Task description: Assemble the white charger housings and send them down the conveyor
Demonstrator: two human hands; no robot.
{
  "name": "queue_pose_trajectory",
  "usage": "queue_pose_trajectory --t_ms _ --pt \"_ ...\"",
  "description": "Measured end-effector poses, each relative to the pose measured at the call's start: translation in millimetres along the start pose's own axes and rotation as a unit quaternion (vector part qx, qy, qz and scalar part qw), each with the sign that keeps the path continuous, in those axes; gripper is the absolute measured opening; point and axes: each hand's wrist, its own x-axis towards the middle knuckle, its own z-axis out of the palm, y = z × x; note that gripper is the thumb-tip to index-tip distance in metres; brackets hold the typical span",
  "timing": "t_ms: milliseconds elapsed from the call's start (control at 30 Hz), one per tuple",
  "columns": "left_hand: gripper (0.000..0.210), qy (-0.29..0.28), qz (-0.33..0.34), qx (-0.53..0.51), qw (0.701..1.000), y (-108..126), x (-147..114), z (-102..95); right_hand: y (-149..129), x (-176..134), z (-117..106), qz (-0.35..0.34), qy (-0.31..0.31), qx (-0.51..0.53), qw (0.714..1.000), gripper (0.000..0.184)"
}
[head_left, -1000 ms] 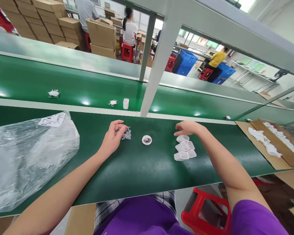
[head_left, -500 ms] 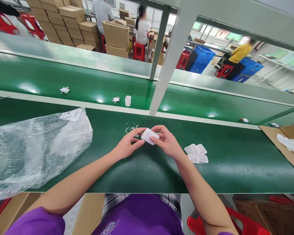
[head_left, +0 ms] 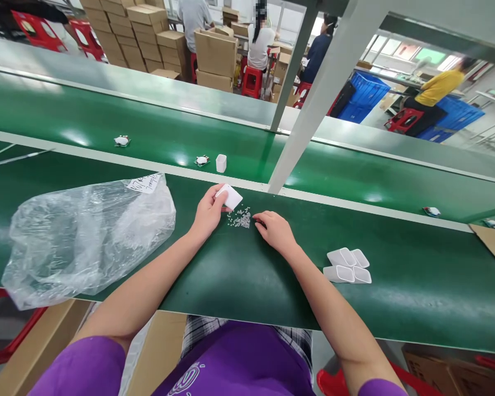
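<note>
A white plastic housing (head_left: 231, 197) is tilted in my left hand (head_left: 209, 209), whose thumb and fingers close round its left side. Just below it on the green bench lies a pile of small clear pieces (head_left: 242, 219). My right hand (head_left: 274, 230) is at the right edge of this pile, its thumb and fingertips curled close together. Whether a small piece sits between those fingertips is too small to make out. Several white open-ended housings (head_left: 346, 266) lie grouped on the bench to the right of my right forearm.
A clear plastic bag (head_left: 91, 231) with a written label covers the bench at left. On the green belt (head_left: 157, 132) behind stand a white cup-like housing (head_left: 221, 163) and small circuit boards (head_left: 202, 160). A slanted white post (head_left: 309, 110) rises ahead. Co-workers sit beyond.
The housing was between both hands; now only my left hand holds it, farther left and forward. My right hand has let go and moved down to the small pieces. The view has shifted.
</note>
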Motion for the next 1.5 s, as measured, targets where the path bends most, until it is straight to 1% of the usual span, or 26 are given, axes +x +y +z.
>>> queue_pose_trajectory --t_ms 167,300,467,600,733,800,867,900,967,1033,1100,1233,1367,1500 --pt "0.037 -0.011 0.004 0.021 1.0 -0.3 -3.3 0.7 -3.5 26.7 -2.3 0.023 -0.005 -0.043 0.999 0.033" --pt "0.035 -0.018 -0.005 0.025 1.0 -2.3 -3.1 1.0 -5.7 43.0 -5.1 0.021 -0.018 -0.069 0.997 0.03" --pt "0.034 -0.03 -0.003 0.03 0.999 -5.3 -3.9 1.7 -10.3 44.3 -3.6 0.01 -0.024 -0.092 0.995 0.028" --pt "0.036 -0.034 -0.007 0.032 0.999 -4.7 -3.5 1.6 -11.8 41.7 -0.6 0.01 -0.013 -0.086 0.996 0.025" --pt "0.039 -0.042 -0.032 0.029 0.998 -1.6 -4.9 3.7 -8.7 31.8 -2.3 0.007 0.017 -0.039 0.999 0.02" --pt "0.039 -0.071 -0.062 0.029 0.995 0.4 -9.7 7.7 -5.9 19.9 -5.5 0.001 0.032 -0.007 0.999 0.017" --pt "0.038 -0.116 -0.1 0.02 0.988 1.9 -17.9 13.5 -3.0 4.3 -8.3 -0.008 0.063 0.045 0.997 0.018" --pt "0.038 -0.138 -0.119 0.012 0.983 2.3 -22.9 16.8 -1.8 -3.9 -8.9 -0.014 0.091 0.087 0.992 0.018" --pt "0.035 -0.171 -0.153 -0.007 0.973 2.5 -33.1 22.9 -0.1 -18.6 -7.7 -0.032 0.156 0.18 0.971 0.018" --pt "0.033 -0.183 -0.171 -0.016 0.968 2.1 -41.3 27.1 0.6 -28.5 -4.0 -0.052 0.204 0.239 0.948 0.016" --pt "0.031 -0.183 -0.172 -0.014 0.968 1.9 -45.9 28.8 0.9 -33.0 0.2 -0.065 0.22 0.236 0.944 0.016" --pt "0.031 -0.179 -0.156 0.014 0.971 1.9 -46.5 27.5 2.7 -33.7 4.6 -0.085 0.226 0.191 0.951 0.019" --pt "0.032 -0.199 -0.117 0.065 0.971 1.7 -46.9 24.9 6.3 -35.3 4.4 -0.083 0.217 0.188 0.954 0.017" --pt "0.034 -0.218 -0.122 0.066 0.966 0.9 -49.9 23.2 8.0 -38.7 2.5 -0.096 0.235 0.17 0.952 0.018"
